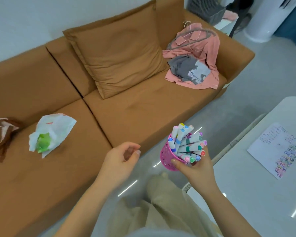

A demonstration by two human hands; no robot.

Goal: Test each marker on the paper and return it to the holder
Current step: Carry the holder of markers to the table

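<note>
Currently right hand [195, 170] grips the pink holder [167, 156], full of capped markers [190, 144], tilted, just off the tabletop's [246, 194] left edge. Left hand [120, 159] empty, fingers loosely curled. Scribbled paper [280, 151] lies flat on the tabletop, well apart.

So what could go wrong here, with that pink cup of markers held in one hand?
The holder is tilted in the right hand alone, over the floor, so the fanned-out markers could slide out and scatter. The paper lies loose on the table; it may shift under a marker tip.
</note>
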